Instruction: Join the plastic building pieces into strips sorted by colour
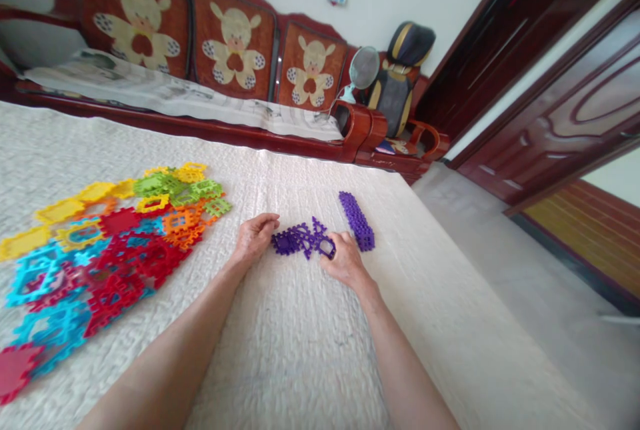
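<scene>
On the pale quilted cover, a short row of purple toothed plastic building pieces (285,243) lies between my hands. Square and triangular pieces are in it; whether they are joined is hard to make out. At its right end, my right hand (346,260) has thumb and fingers closed on a purple frame piece (327,247) with an open middle. My left hand (255,238) rests beside the row's left end, fingers curled together, and nothing shows in them. Just beyond my right hand stands a longer purple block of stacked toothed pieces (356,220), apart from the row.
A heap of loose toothed pieces (120,223) in red, blue, yellow, green and orange spreads over the left side. The covered surface (310,357) ends along a right edge above the floor (480,250). A wooden sofa (235,120) and a small fan (364,69) stand behind.
</scene>
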`<state>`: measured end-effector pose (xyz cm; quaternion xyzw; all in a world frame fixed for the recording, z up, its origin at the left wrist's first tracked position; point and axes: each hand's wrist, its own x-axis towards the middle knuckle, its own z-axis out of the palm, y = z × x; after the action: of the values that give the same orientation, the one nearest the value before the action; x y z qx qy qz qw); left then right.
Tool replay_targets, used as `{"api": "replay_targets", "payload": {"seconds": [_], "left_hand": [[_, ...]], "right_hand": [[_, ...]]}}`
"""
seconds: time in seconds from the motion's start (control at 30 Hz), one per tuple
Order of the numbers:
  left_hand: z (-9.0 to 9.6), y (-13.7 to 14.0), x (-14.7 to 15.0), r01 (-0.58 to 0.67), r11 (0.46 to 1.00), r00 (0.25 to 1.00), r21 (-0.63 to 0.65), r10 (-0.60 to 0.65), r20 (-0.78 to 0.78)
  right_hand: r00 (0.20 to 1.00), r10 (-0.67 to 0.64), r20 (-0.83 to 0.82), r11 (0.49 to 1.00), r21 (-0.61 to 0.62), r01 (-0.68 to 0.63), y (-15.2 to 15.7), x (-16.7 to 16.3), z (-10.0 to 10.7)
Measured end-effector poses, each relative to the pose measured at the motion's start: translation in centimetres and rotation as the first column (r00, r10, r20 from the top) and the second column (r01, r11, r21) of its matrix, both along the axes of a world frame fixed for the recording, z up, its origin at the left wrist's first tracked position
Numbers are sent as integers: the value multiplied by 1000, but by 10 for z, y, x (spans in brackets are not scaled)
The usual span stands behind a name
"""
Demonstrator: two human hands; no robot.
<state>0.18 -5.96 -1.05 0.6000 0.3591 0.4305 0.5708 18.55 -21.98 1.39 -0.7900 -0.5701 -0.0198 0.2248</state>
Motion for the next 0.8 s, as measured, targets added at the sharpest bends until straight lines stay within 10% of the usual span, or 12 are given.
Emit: {"api": "replay_targets", "payload": {"seconds": [0.3, 0.8], "left_hand": [[-6, 3, -1, -2, 999, 999, 36, 3, -37], [-13, 6, -1, -8, 998, 1000, 60, 9, -18]], "right_hand": [[958, -258, -127, 847, 447, 287, -44, 40, -13], [890, -413, -193, 811, 367, 456, -46, 68, -30]]}}
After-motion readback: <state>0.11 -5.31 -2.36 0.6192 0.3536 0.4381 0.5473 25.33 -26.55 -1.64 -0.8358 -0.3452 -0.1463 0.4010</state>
